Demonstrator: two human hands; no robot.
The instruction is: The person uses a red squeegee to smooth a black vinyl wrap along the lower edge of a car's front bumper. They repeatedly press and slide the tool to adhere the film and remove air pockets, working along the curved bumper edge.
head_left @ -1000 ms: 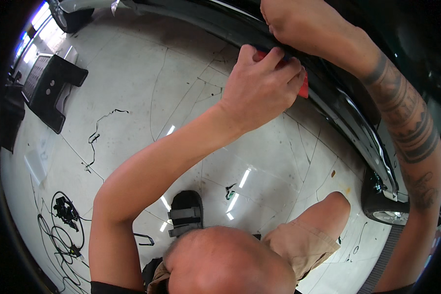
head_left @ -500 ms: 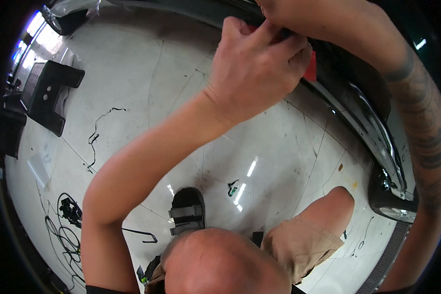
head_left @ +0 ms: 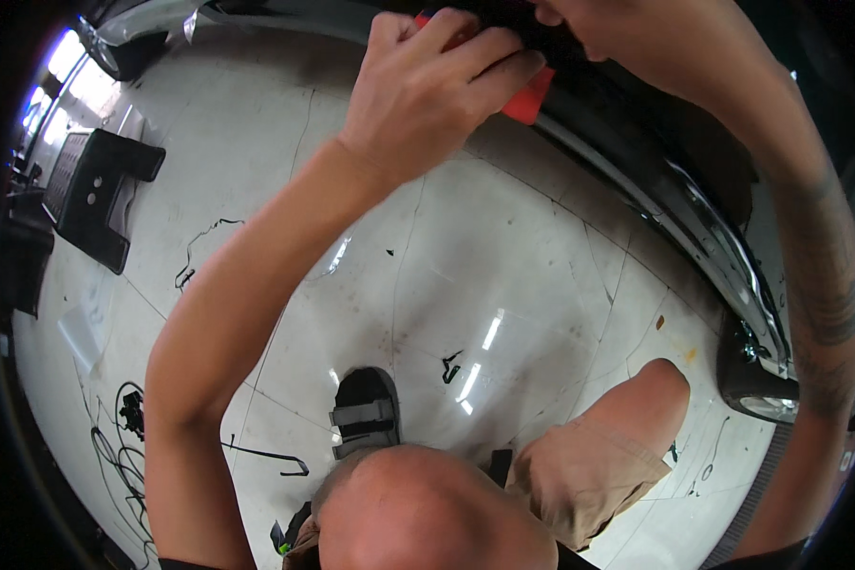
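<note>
At the top of the head view, my left hand (head_left: 423,100) grips a red flat tool (head_left: 527,100) against the lower side of a dark, glossy car (head_left: 617,152); fingers hide much of the tool. My right hand (head_left: 603,28) is raised just right of it at the car, fingers curled and partly cut off by the frame edge; whatever it may hold is hidden. Below the tool, a shiny trim strip (head_left: 703,228) runs toward a wheel (head_left: 760,404) on the right.
Black step stool (head_left: 95,195) at left, loose cables (head_left: 114,456), clear plastic piece (head_left: 81,337) and dark scraps (head_left: 451,369) on the tiled floor (head_left: 503,247). Another wheel (head_left: 114,52) is at upper left. My sandalled foot (head_left: 366,408) and bent knees (head_left: 418,503) are below.
My left hand has moved up and leftward along the car with the red tool. My right hand has shifted somewhat to the right, slightly apart from the left.
</note>
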